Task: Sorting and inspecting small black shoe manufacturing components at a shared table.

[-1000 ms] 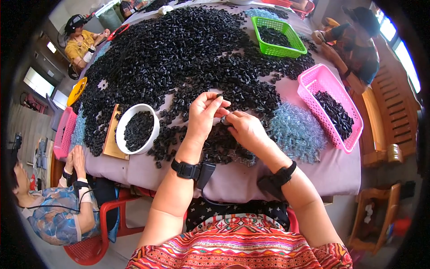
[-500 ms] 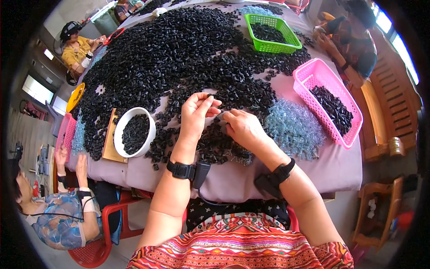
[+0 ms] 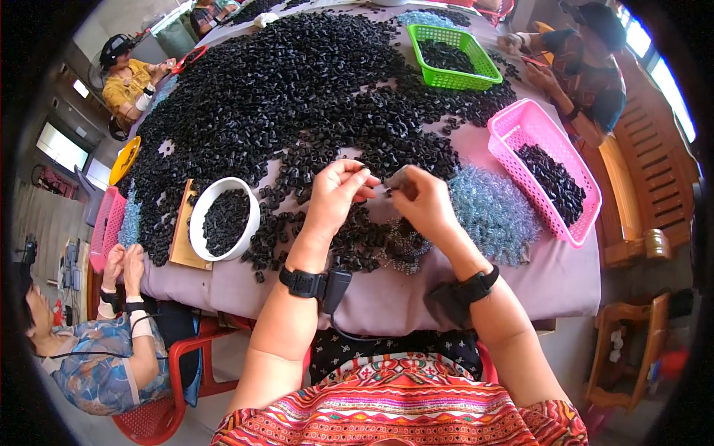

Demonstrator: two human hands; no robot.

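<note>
Over the near edge of a heap of small black plastic parts (image 3: 297,82), my left hand (image 3: 335,197) is closed in a pinch on one black part, mostly covered by the fingertips. Close at its right, my right hand (image 3: 428,204) has its fingers pressed together; motion smears the fingertips, and whatever they hold is too small to make out. The two hands nearly meet. Below them lie more loose black parts and a small cluster of clear pieces (image 3: 405,249). A larger pile of clear bluish plastic pieces (image 3: 494,215) spreads to the right of my right hand.
A white bowl (image 3: 255,227) of black parts stands left beside a wooden board (image 3: 181,230). To the right is a pink basket (image 3: 509,149), farther off a green basket (image 3: 454,79), both holding black parts. Co-workers sit around the cloth-covered table (image 3: 372,305).
Both hands have shifted slightly right, and my right hand has turned and lifted a little. The co-worker at left has brought both hands together; the one at far right has moved their hands apart.
</note>
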